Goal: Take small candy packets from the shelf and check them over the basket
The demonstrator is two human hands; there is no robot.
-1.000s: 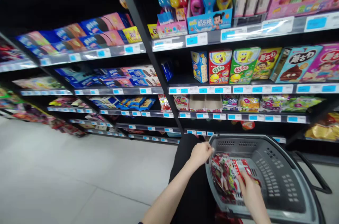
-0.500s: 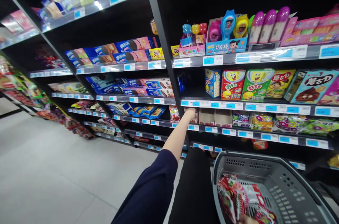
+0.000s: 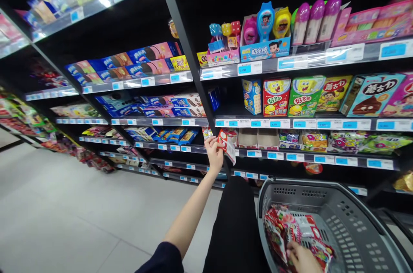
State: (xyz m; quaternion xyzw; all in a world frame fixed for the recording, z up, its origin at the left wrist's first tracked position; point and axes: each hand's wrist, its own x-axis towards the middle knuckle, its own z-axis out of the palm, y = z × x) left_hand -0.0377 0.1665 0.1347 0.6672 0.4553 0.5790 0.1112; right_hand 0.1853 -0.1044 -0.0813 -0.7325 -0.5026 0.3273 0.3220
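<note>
A glossy red-and-white packet (image 3: 227,147) tilts before the shelf (image 3: 285,156), pinched in the left hand's grip (image 3: 214,154); earlier, that hand reached into the shelf. The right hand's grip (image 3: 303,258), inside the basket (image 3: 311,190), I cannot tell.

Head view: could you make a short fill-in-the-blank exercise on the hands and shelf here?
The hand holding a packet is the person's ____ one.
The other hand is inside a basket coloured ____.
Immediately right of the red box stands a ____ box.

Missing words: left; gray; green.
</note>
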